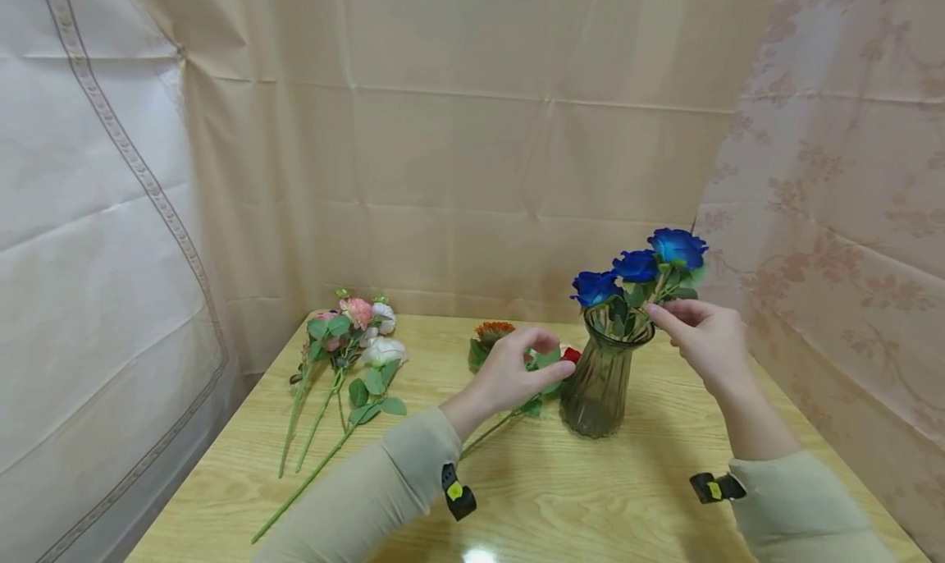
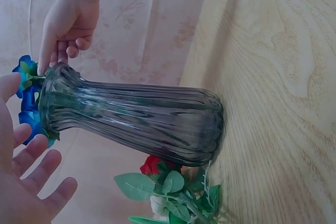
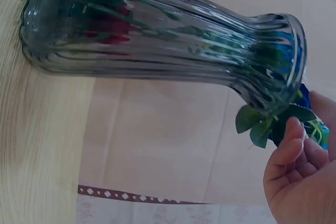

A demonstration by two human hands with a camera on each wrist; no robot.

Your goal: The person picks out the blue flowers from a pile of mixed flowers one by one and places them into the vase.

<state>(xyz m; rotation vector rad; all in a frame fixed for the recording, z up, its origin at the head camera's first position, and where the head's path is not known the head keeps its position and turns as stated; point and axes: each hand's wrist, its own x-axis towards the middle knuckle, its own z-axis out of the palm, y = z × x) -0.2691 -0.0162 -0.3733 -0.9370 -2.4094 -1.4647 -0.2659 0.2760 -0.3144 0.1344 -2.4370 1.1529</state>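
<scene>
A smoky ribbed glass vase (image 1: 596, 382) stands upright on the table, with blue roses (image 1: 595, 287) rising from its mouth. At the rim, my right hand (image 1: 705, 341) pinches the stem of the rightmost blue rose (image 1: 677, 248) between thumb and fingers. In the right wrist view, those curled fingers (image 3: 289, 153) are beside green leaves just outside the rim. My left hand (image 1: 513, 370) is held left of the vase with fingers spread and nothing in them; the left wrist view shows them apart from the glass. Stems show blurred through the vase wall.
Left on the table lie pink flowers (image 1: 358, 312) and a white rose (image 1: 385, 350) with long green stems. Behind my left hand are an orange flower (image 1: 493, 330) and a red rose (image 1: 571, 355), close to the vase. Curtains (image 1: 517, 153) hang around the table.
</scene>
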